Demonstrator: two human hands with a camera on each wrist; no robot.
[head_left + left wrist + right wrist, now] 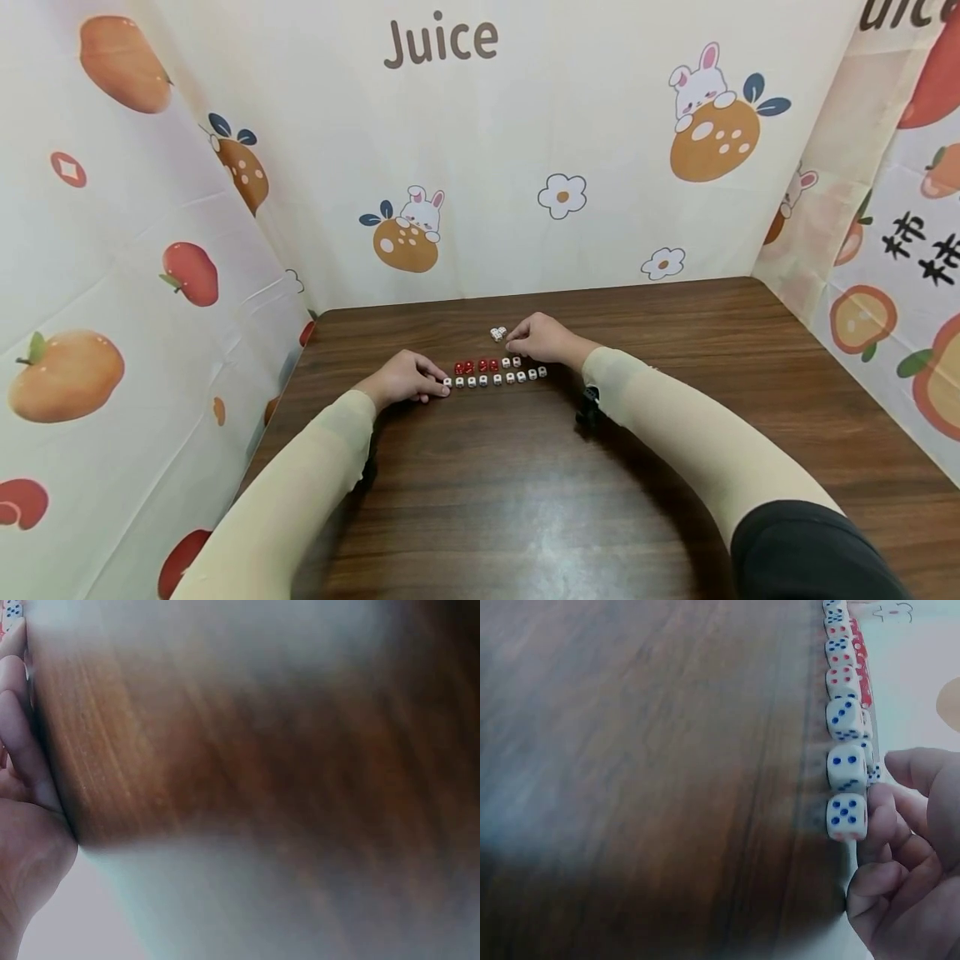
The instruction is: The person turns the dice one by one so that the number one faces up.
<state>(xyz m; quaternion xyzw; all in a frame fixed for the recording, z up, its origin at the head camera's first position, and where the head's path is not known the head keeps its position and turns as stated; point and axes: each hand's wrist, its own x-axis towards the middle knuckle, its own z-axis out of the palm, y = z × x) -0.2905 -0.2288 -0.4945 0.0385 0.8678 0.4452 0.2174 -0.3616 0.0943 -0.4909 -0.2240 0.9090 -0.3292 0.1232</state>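
Note:
A front row of several white dice [497,380] lies across the brown table. At its left end my left hand [405,379] has index finger and thumb around the last white die [447,382]. Behind this row runs a shorter one of red dice [483,366] and white dice [516,362]. My right hand [551,340] is over the table behind the rows, fingertips beside a small cluster of white dice [498,333]. In the right wrist view its finger and thumb look apart, with no die seen gripped. The left wrist view shows the left hand [22,765] only at its edge.
The dark wooden table [480,483] meets a printed cloth backdrop [480,242] at the back. More printed cloth hangs at the left and right sides. Dark wrist devices [590,407] sit under both forearms.

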